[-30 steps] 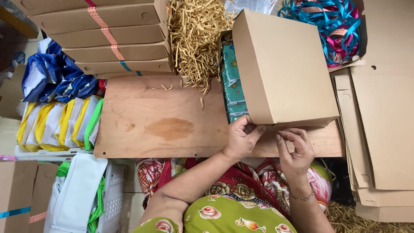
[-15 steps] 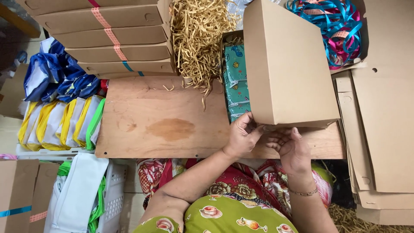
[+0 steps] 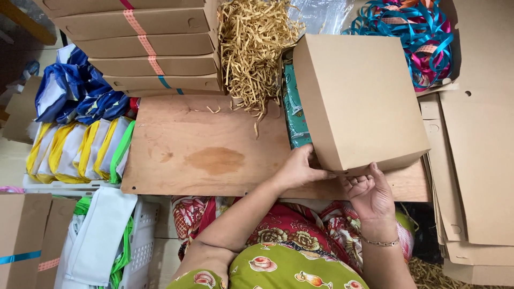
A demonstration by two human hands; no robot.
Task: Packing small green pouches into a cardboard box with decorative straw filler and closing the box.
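Tilted lower since before, brown box (image 3: 360, 101) (near edge) held by left hand (image 3: 300, 168), right hand (image 3: 370, 194).

**Boxes and packs around my board**

My left hand (image 3: 297, 168) and right hand (image 3: 369, 192) grip the near edge of a plain brown cardboard box (image 3: 358, 101). A teal patterned package (image 3: 293, 109) lies just beside it on the left. Flat brown boxes (image 3: 144, 45) with pink and blue tape stand stacked far left. Unfolded cardboard blanks (image 3: 476, 160) lie to my right.
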